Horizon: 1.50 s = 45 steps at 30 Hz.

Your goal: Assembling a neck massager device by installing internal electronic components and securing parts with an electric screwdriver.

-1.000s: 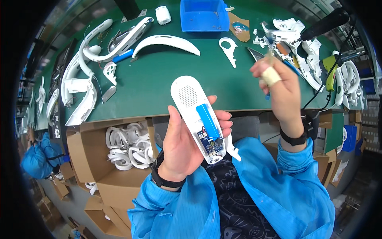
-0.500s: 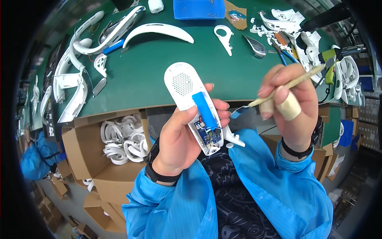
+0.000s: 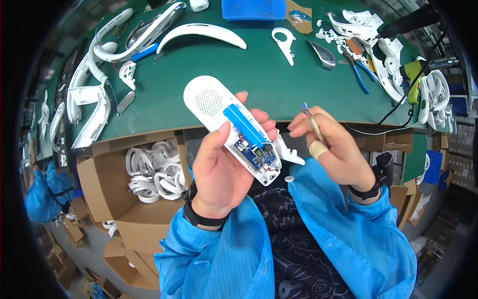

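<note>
My left hand (image 3: 219,172) is closed around an opened white device housing (image 3: 201,84), tilted with its perforated round end up and to the left. A blue cylindrical battery (image 3: 245,125) and a blue circuit board (image 3: 257,154) with thin wires lie inside the shell. Beside its lower end a small white plastic arm (image 3: 291,155) sticks out. My right hand (image 3: 336,149), just right of the housing and apart from it, is closed on a slim metal-tipped tool (image 3: 312,122) with a beige handle. A beige finger cover wraps my right thumb.
On the green bench (image 3: 199,60) lie curved white shells (image 3: 204,34), a white ring-ended part (image 3: 284,45), a blue bin (image 3: 254,10), blue-handled pliers (image 3: 362,77) and scattered white pieces. Below the bench edge, a cardboard box (image 3: 97,184) holds white rings. Another person's blue sleeve (image 3: 42,197) shows at left.
My right hand has come lower and to the left, turning the tool more upright. The housing has tilted further left. The pliers lie fully in sight.
</note>
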### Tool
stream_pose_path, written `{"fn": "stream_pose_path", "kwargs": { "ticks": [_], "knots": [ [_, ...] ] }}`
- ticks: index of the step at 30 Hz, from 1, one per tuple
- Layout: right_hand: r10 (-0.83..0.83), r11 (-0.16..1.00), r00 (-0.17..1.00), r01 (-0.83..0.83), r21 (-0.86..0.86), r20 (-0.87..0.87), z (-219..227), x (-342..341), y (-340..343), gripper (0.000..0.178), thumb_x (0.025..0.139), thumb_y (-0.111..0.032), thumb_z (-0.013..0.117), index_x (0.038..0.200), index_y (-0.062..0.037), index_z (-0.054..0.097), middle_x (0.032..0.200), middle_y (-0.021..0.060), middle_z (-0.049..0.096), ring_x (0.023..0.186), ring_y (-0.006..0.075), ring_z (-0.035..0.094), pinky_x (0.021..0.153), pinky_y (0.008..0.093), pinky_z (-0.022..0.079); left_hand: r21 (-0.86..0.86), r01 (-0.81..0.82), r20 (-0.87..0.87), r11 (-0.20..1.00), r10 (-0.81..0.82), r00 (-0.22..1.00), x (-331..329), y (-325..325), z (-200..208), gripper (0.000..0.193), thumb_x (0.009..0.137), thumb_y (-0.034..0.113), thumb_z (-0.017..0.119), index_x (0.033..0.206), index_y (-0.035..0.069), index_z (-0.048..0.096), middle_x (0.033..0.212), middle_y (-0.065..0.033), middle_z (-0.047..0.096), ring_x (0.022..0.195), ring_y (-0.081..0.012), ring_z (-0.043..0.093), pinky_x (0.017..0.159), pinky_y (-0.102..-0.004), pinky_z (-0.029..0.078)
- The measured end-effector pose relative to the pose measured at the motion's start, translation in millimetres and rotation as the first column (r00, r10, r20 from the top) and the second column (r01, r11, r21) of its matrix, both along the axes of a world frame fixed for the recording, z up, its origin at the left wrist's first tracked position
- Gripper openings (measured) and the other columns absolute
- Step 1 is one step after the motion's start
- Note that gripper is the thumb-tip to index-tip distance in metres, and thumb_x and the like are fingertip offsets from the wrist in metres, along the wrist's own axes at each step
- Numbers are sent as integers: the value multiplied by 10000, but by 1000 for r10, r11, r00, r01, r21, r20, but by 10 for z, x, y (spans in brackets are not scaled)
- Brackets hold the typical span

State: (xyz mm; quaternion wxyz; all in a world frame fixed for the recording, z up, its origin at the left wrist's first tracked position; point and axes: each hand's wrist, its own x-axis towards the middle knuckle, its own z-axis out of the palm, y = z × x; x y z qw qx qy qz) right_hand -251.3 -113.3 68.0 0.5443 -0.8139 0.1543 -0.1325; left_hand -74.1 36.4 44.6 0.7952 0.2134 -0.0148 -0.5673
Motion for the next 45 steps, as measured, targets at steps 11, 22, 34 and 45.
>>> {"fn": "stream_pose_path", "kwargs": {
  "ticks": [11,22,34,45],
  "knots": [
    [-71,993,996,66,96,52,-286,63,183,159,916,-105,752,1038,-20,695,937,78,707,864,176,687,741,322,528,-95,3,-81,996,-11,997,23,17,-59,591,1041,318,508,1524,9,363,1248,-185,634,1180,-325,652,1079,-484,508],
    [-147,956,989,138,-258,-16,543,-112,-129,89,799,-2,739,887,0,722,745,77,660,695,191,637,601,312,473,141,-146,229,979,112,967,-89,-6,-8,639,977,202,604,1523,-6,345,1247,-168,577,1188,-309,616,1100,-468,486],
    [-142,988,984,148,-45,110,834,-337,-59,105,767,-48,791,832,-2,722,719,101,699,622,174,640,540,301,452,177,-193,284,965,138,949,-95,16,-94,666,933,160,586,1522,-4,323,1225,-148,580,1168,-279,625,1078,-442,502],
    [102,982,878,-163,-91,-467,760,-500,-275,158,835,-118,785,886,4,699,792,111,664,691,272,652,637,368,513,81,-228,131,970,216,968,19,108,-16,555,989,174,578,1493,43,386,1184,-121,585,1150,-252,636,1095,-453,506]
  ]
}}
